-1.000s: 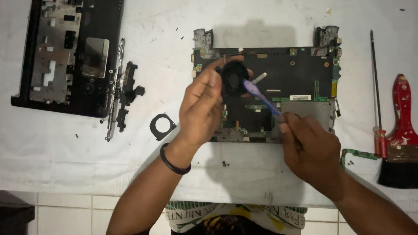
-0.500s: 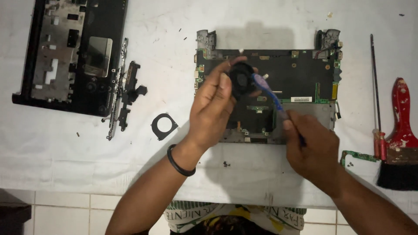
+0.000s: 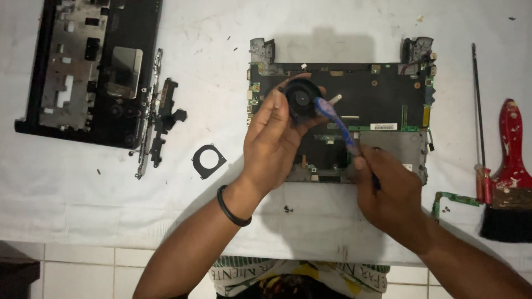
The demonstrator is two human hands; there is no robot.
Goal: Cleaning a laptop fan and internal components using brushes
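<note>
In the head view, the left hand (image 3: 274,144) was curled around a small round black fan (image 3: 302,99), fingers clamped on its left rim and thumb at its lower edge, holding it just above the upper left part of the dark circuit board (image 3: 382,94) that lay on the white table (image 3: 332,33). The right hand (image 3: 390,191) was closed on the handle of a blue brush (image 3: 335,124), lower and to the right of the fan. The brush's long axis ran on a slant from that hand up and to the left, and its tip touched the fan's right edge. So the fan lay up and left of the right hand and directly in the left hand, which was the nearer of the two. Well apart to the left lay a black laptop casing (image 3: 94,66) and a small black square ring (image 3: 209,161); at the far right lay a long screwdriver (image 3: 477,111) beside a red-handled paintbrush (image 3: 510,166).
</note>
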